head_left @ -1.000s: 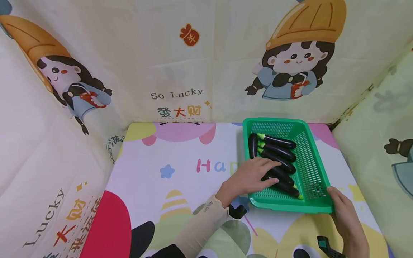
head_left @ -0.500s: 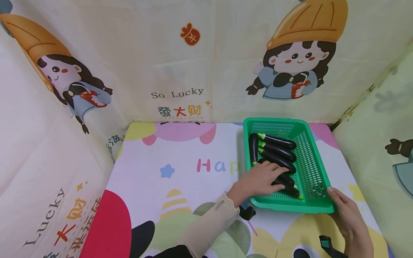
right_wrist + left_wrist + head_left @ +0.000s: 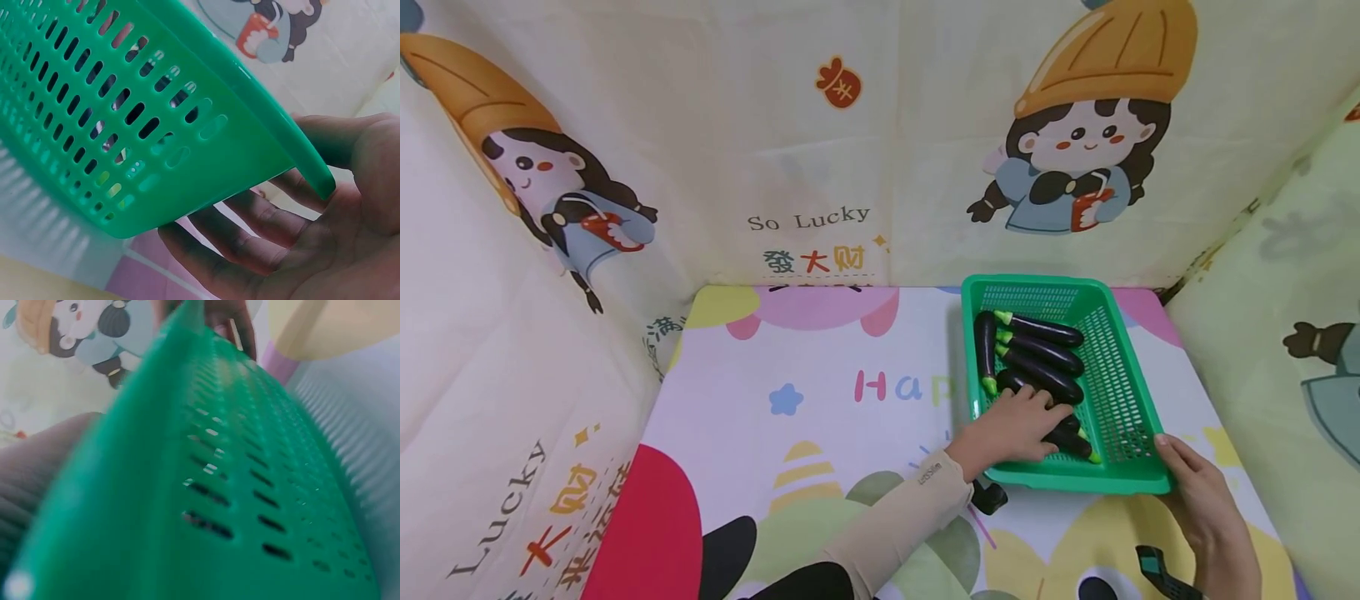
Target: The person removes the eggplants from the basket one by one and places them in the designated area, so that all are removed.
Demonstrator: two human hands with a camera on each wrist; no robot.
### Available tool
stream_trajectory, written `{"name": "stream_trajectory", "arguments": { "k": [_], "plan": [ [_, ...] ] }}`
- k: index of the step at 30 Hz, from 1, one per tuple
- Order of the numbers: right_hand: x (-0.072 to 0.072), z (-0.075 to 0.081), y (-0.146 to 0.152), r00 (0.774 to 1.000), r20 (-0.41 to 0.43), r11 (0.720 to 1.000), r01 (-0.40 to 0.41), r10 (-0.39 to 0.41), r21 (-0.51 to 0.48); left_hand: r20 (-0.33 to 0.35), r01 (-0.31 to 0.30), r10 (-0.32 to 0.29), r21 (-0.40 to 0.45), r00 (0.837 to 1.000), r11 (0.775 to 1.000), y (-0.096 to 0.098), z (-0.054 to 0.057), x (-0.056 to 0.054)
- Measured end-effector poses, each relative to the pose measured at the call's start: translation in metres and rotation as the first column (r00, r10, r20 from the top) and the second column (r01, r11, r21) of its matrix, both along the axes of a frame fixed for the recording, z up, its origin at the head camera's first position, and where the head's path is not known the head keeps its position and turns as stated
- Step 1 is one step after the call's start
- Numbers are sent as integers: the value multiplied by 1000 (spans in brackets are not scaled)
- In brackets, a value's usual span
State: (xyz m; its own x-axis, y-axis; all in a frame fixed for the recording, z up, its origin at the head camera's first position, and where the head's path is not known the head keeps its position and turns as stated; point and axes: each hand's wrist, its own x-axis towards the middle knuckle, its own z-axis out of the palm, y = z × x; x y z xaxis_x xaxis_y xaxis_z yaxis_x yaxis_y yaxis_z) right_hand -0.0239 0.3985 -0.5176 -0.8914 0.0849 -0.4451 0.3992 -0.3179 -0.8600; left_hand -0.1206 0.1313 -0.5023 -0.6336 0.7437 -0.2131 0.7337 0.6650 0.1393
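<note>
Several glossy dark purple eggplants (image 3: pixel 1041 353) with green stem ends lie in a green perforated plastic basket (image 3: pixel 1116 367) on the right of the table. My left hand (image 3: pixel 1011 429) reaches over the basket's left wall, its bent fingers and thumb about an eggplant (image 3: pixel 1070 444) near the front; the palm side is hidden. At the front right corner, my right hand (image 3: pixel 1206 500) holds the basket, thumb at the rim and fingers underneath, as the right wrist view shows on the basket wall (image 3: pixel 206 156). In the left wrist view, the basket's outer side (image 3: pixel 250 487) fills the middle.
A brightly printed tablecloth (image 3: pixel 835 342) covers the table. Pale cartoon-printed cloth (image 3: pixel 805 150) hangs behind and along both sides, close to the basket's back and right. Black wrist straps (image 3: pixel 1165 571) show near both wrists.
My left hand has shifted right and slightly toward me over the eggplants, uncovering the end of one and the stem of the left one. My right hand stays at the corner.
</note>
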Motion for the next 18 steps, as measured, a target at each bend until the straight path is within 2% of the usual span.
{"name": "stream_trajectory", "arguments": {
  "k": [10, 18],
  "plan": [
    [0, 0, -3, 1000, -25, 1000, -14, 15, 19, -126, 18, -16, 15, 992, 1000, 3, -6, 5],
    [-1, 3, -4, 1000, 18, 998, -8, 7, 60, -210, 47, -39, 32, 977, 998, 6, -10, 7]
  ]
}}
